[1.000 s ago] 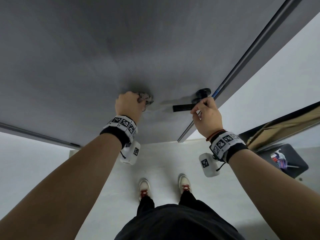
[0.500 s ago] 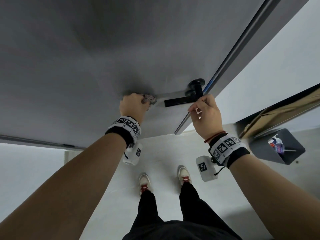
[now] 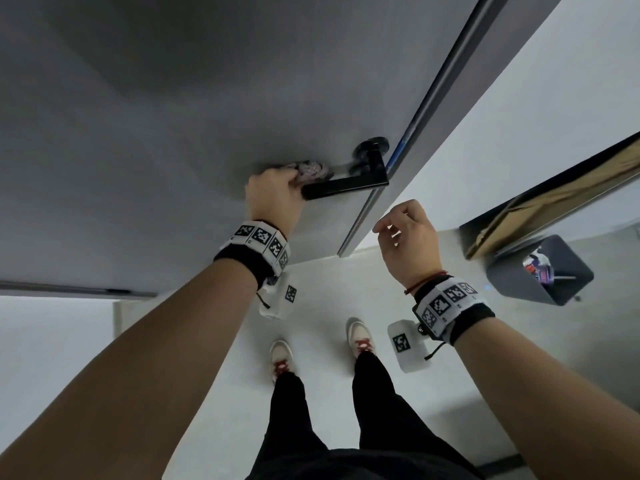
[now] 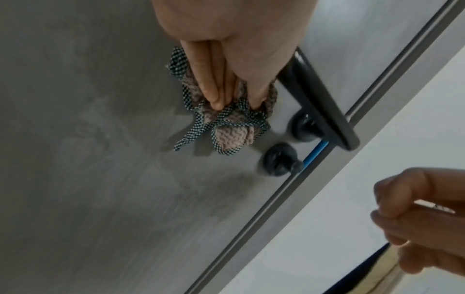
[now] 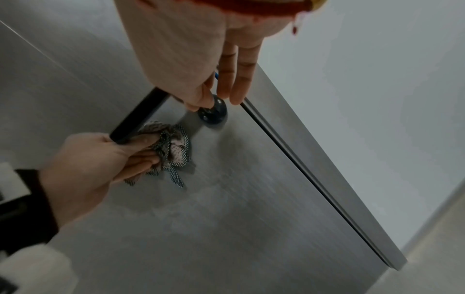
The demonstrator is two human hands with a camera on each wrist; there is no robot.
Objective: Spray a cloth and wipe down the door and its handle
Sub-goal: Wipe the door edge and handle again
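Head view: cloth (image 3: 310,169) mostly hidden behind left hand (image 3: 275,195).

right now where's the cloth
In the head view the cloth is bunched in the left hand against the grey door, tucked behind the black lever handle, left of its round mounts.

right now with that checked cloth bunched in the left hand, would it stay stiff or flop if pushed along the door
Probably floppy: the cloth is crumpled into folds, and a loose strip trails free from the left hand. It likely weighs little, since a few fingers pinch the whole bundle. Its knobbly weave may drag rather than slide on the door.
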